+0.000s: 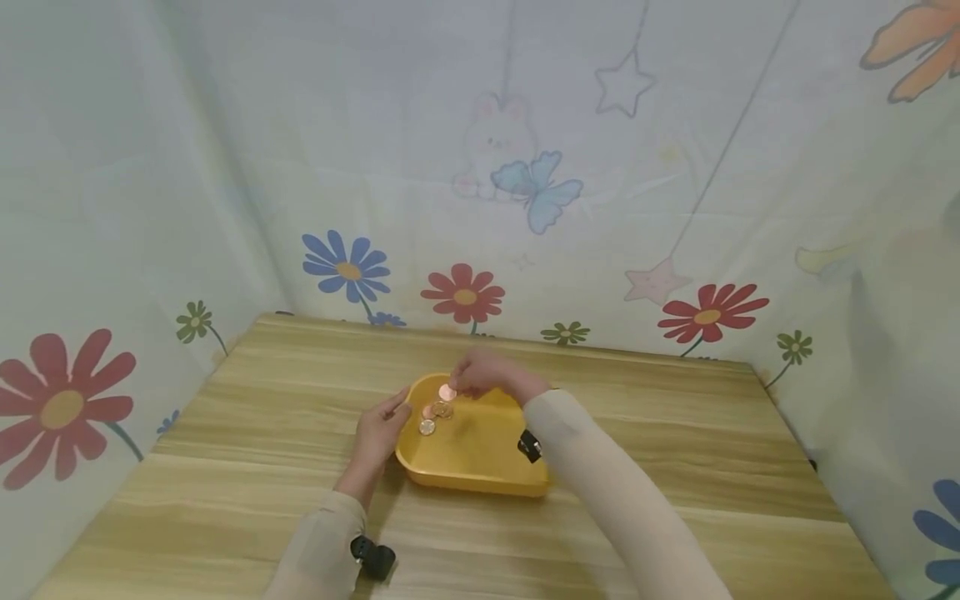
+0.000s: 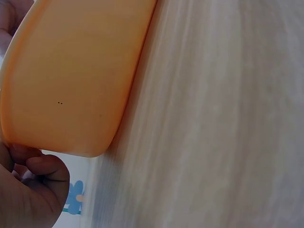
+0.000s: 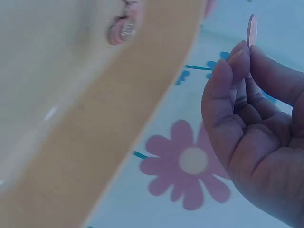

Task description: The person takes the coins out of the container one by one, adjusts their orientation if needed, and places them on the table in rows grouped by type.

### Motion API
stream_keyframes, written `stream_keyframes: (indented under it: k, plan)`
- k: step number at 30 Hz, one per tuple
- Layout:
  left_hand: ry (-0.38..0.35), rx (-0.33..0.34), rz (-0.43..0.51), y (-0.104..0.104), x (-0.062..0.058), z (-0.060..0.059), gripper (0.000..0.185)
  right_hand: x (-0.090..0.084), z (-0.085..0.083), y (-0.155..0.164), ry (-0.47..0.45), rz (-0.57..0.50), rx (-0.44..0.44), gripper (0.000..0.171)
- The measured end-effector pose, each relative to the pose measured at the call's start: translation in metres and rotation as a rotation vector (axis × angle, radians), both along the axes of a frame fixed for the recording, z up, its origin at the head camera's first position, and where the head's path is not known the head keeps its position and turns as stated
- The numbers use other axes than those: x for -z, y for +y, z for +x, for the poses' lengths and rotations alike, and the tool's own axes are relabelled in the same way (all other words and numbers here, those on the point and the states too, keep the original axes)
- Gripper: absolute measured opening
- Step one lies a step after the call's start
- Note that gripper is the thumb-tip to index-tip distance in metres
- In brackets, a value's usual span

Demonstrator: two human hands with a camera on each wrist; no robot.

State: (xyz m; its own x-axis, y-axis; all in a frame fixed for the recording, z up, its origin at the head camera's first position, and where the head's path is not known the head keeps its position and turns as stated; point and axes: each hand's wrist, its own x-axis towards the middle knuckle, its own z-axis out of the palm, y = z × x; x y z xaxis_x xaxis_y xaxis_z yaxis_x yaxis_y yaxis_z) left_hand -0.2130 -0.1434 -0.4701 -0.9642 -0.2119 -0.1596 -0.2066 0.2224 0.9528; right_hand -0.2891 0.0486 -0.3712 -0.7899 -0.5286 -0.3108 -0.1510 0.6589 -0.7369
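A shallow yellow plastic tray with rounded corners (image 1: 480, 467) sits near the middle of the light wooden table (image 1: 675, 467), slightly toward the far edge. The left hand (image 1: 381, 433) lies against the tray's left wall, fingers fairly straight along the rim; in the left wrist view the fingertips (image 2: 33, 166) press the orange-yellow wall (image 2: 71, 80) at its lower corner, touching rather than wrapping it.

The right hand (image 1: 487, 375) hovers over the tray's far left corner and pinches a thin copper-coloured round coin (image 1: 447, 392) between thumb and forefinger. The right wrist view shows this coin (image 3: 252, 31) edge-on, standing out above the fingertips (image 3: 235, 59), held narrowly at its lower rim, with the other fingers loosely curled below.

Three or so more small round coins (image 1: 435, 415) lie flat on the tray's floor by its left wall, clustered and partly touching (one silvery, the others coppery); the right wrist view catches a couple of them (image 3: 121, 28) past the rim.

A pale fabric backdrop printed with flowers (image 1: 465, 293) hangs behind the table's far edge.
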Motion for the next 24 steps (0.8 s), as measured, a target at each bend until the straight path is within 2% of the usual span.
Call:
stream_keyframes:
  k: [7,12,17,24]
  plan:
    - [0.008,-0.008,-0.007,-0.001,0.000,0.001,0.043,-0.027,0.009,0.023,0.024,-0.015,-0.028,0.019]
    - [0.019,-0.001,-0.011,0.000,-0.001,0.000,0.043,-0.037,0.016,0.044,0.038,-0.018,-0.014,0.017]
    - [0.024,-0.009,-0.003,0.000,-0.001,-0.001,0.043,-0.034,0.021,0.065,0.066,-0.030,0.004,0.018]
    - [0.014,0.002,-0.005,-0.002,0.005,-0.001,0.044,-0.014,0.029,0.094,0.048,-0.069,0.097,0.015]
